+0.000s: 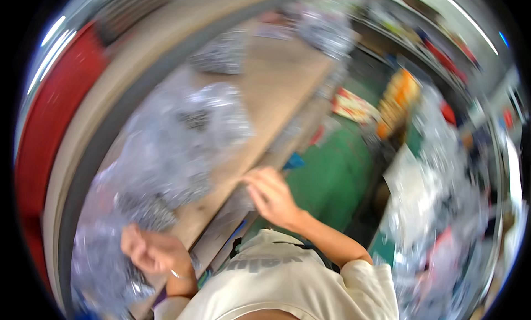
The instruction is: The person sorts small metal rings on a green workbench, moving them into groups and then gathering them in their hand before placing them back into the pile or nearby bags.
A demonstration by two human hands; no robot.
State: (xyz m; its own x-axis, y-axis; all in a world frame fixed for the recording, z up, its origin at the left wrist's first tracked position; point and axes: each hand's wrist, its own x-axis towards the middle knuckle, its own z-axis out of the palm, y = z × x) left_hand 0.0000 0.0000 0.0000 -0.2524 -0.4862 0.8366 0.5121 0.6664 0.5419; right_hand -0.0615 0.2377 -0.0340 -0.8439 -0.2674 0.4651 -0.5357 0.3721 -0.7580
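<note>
My left hand (152, 251) is at the lower left, smeared by motion, with its fingers loosely bent. It is next to clear plastic bags (105, 259) that hold small grey metallic-looking pieces; whether it touches them I cannot tell. Over the near edge of the wooden bench (287, 71) is my right hand (271, 198). Its fingers are stretched loosely to the left, with a gap at the thumb and nothing visible in them. A large heap of clear bags (188, 132) covers the bench ahead of the hands, some with dark grey contents.
Farther along the bench are more filled bags (326, 32). A green floor (332, 170) lies to the right, with an orange-and-yellow sack (398, 104) beyond it. Plastic bags (437, 209) pile up on the right. A loaded shelf (426, 37) is at the far right.
</note>
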